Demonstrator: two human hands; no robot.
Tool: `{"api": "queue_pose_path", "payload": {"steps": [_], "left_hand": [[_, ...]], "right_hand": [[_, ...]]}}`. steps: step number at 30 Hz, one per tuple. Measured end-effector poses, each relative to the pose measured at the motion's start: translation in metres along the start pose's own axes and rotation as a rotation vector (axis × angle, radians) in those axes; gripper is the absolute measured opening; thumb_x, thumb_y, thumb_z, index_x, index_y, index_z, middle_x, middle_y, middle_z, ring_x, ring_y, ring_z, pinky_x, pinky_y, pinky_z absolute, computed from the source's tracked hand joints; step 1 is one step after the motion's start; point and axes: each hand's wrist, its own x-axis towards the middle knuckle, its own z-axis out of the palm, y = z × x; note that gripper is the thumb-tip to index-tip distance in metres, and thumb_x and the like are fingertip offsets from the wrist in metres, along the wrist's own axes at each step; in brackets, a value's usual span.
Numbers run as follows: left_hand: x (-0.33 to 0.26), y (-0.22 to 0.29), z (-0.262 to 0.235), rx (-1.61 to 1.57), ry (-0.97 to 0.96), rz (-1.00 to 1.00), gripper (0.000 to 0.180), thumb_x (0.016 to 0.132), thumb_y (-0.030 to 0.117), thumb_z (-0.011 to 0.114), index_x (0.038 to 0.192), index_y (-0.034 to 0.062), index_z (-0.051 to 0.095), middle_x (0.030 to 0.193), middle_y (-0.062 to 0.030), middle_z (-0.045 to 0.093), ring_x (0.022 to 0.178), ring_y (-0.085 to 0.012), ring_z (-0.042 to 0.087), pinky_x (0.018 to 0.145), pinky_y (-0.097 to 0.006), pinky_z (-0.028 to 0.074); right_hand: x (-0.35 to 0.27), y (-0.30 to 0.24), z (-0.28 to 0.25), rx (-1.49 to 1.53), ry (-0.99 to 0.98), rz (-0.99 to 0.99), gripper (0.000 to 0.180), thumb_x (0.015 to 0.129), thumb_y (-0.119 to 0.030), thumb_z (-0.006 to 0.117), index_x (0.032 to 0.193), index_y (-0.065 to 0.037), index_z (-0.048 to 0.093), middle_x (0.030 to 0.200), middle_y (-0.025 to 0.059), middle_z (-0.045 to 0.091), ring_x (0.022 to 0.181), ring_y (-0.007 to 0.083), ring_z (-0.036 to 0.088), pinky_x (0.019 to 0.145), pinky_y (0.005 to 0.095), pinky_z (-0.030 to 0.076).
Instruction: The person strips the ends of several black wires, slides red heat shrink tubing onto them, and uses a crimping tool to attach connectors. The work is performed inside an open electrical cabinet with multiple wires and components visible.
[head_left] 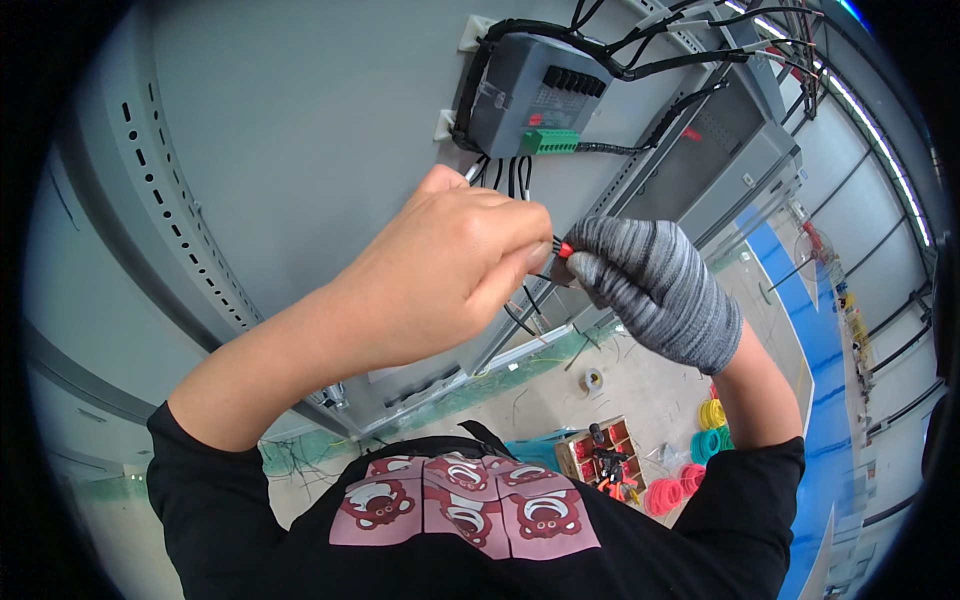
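My bare left hand (455, 245) is closed in front of the cabinet panel, its thumb and fingers pinched on thin black wires. Loose ends of black wire (518, 317) hang below it. Touching it nearly, my right hand (660, 290), in a grey knitted glove, is closed on a small red piece (566, 250) at the wires. The fingers hide most of that piece, so its kind cannot be told. Above both hands, a grey box-shaped electrical module (530, 85) with a green terminal block (550, 142) is mounted on the panel, and black wires come down beneath it.
Black cable bundles (690, 62) run from the module to the upper right. A slotted metal rail (160, 180) stands at the left. On the floor lie a divided box of tools and parts (603, 458), coloured wire coils (664, 495) and a small roll (593, 380).
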Motion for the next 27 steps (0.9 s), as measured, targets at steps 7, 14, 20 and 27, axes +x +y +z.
{"api": "queue_pose_path", "payload": {"steps": [7, 14, 20, 27], "left_hand": [[0.001, 0.001, 0.007, 0.102, 0.071, 0.084, 0.004, 0.083, 0.004, 0.055, 0.080, 0.0046, 0.055, 0.070, -0.0065, 0.058, 0.070, -0.0246, 0.057, 0.079, -0.035, 0.037], [0.003, -0.001, 0.002, -0.150, -0.074, -0.065, 0.005, 0.081, 0.003, 0.054, 0.077, 0.0046, 0.053, 0.067, -0.0069, 0.053, 0.068, -0.0264, 0.054, 0.077, -0.035, 0.037], [-0.001, 0.001, 0.013, 0.168, 0.112, 0.150, 0.005, 0.076, 0.000, 0.054, 0.077, 0.0040, 0.052, 0.067, -0.0092, 0.052, 0.068, -0.0283, 0.053, 0.075, -0.036, 0.037], [0.000, -0.001, 0.016, 0.002, 0.092, 0.018, 0.005, 0.080, 0.000, 0.053, 0.077, 0.0036, 0.052, 0.067, -0.0092, 0.053, 0.067, -0.0277, 0.053, 0.074, -0.036, 0.037]], "right_hand": [[0.000, -0.009, 0.004, -0.020, -0.010, 0.079, 0.014, 0.092, -0.010, 0.057, 0.099, 0.000, 0.064, 0.078, 0.0197, 0.063, 0.070, 0.0370, 0.061, 0.064, 0.0412, 0.050], [-0.003, -0.010, 0.010, -0.445, 0.064, -0.138, 0.016, 0.083, -0.002, 0.060, 0.099, -0.001, 0.062, 0.083, 0.0191, 0.063, 0.076, 0.0420, 0.060, 0.066, 0.0453, 0.050], [0.003, -0.007, 0.010, 0.168, -0.035, 0.210, 0.018, 0.090, -0.014, 0.060, 0.097, 0.002, 0.065, 0.070, 0.0199, 0.062, 0.062, 0.0380, 0.059, 0.059, 0.0395, 0.049], [0.002, -0.005, 0.021, -0.446, 0.072, -0.089, 0.013, 0.089, -0.010, 0.062, 0.099, -0.002, 0.065, 0.081, 0.0198, 0.065, 0.072, 0.0404, 0.061, 0.063, 0.0354, 0.051]]}}
